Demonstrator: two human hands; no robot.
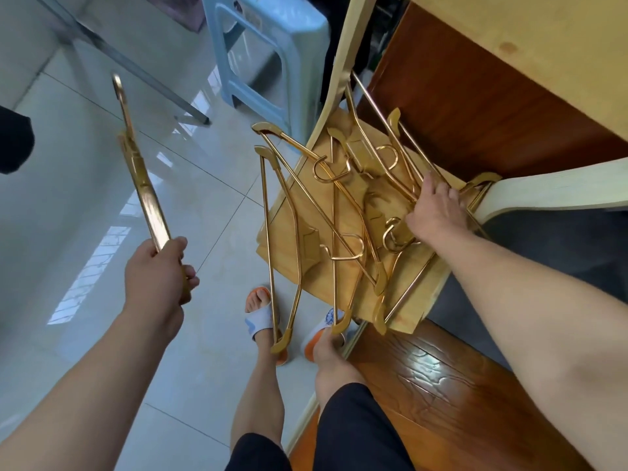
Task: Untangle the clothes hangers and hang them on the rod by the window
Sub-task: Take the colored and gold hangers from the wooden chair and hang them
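A tangle of several gold metal hangers [339, 212] lies on the pale wooden seat of a chair [282, 226], some sticking out over its front and left edges. My right hand [438, 212] reaches into the right side of the pile, its fingers curled around hanger bars there. My left hand [156, 270] grips one end of a separate gold hanger [136, 158], which is held edge-on over the tiled floor, well left of the chair, its hook pointing away from me. No rod or window is in view.
A light blue plastic stool [265, 49] stands behind the chair. A wooden desk [530, 45] with a dark brown side panel is at the upper right. My feet in slippers stand just below the chair, on pale tiles beside a strip of dark wood flooring [441, 385].
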